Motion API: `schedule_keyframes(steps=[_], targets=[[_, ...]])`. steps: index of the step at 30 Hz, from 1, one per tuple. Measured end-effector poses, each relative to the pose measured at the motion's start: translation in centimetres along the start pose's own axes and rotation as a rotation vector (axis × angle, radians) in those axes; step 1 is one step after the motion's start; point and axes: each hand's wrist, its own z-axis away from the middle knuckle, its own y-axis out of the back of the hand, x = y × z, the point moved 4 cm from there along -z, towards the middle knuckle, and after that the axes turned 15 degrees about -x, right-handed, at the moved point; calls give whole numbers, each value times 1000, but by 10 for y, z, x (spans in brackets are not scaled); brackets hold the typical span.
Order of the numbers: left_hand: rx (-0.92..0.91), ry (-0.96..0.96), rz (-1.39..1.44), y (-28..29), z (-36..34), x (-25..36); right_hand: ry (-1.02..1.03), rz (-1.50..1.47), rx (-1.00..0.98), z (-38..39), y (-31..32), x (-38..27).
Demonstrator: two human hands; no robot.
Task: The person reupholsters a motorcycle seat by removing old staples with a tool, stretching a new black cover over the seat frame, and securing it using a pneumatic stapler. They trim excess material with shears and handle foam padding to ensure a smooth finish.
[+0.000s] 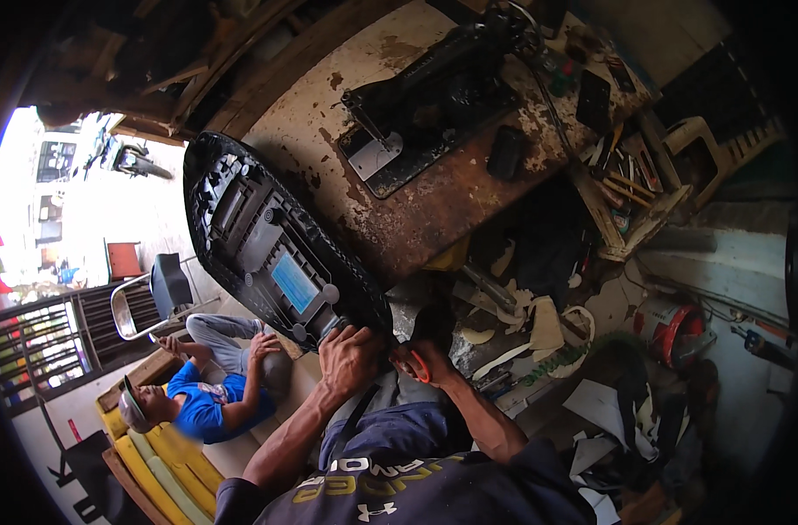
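In my head view, the upside-down bike seat point(263, 234) is just left of the table point(456, 210). My left hand point(350, 357) has its fingers bunched on the seat's end nearest me. My right hand point(442, 367) curls round an orange-handled tool point(424, 371). The seat should feel stiff, fairly light; the rim looks best to grab.

This was a small, cluttered workshop, apparently for sewing and seat covering. A black sewing machine point(429, 87) stood on a worn worktop point(451, 214) with flaking paint, next to a wooden drawer point(670, 214) crammed with tools point(630, 188). Pale and dark scraps point(595, 407) littered the floor, and a black seat point(259, 249) showed its underside. At the left, the room opened onto bright daylight, where a motorcycle point(135, 162) was parked.
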Motion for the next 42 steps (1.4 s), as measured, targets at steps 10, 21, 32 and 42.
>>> schedule_keyframes(steps=[10,21,32,42], targets=[[97,-53,22,-7,6,-4,-119,114,114,8,14,3],[109,-51,26,-13,11,-12,-85,141,-2,3,-2,-22],[75,-148,5,-14,9,-11,-138,27,-50,-8,8,-18],[-9,-295,77,-9,12,-13,-263,319,132,-23,-7,-82]])
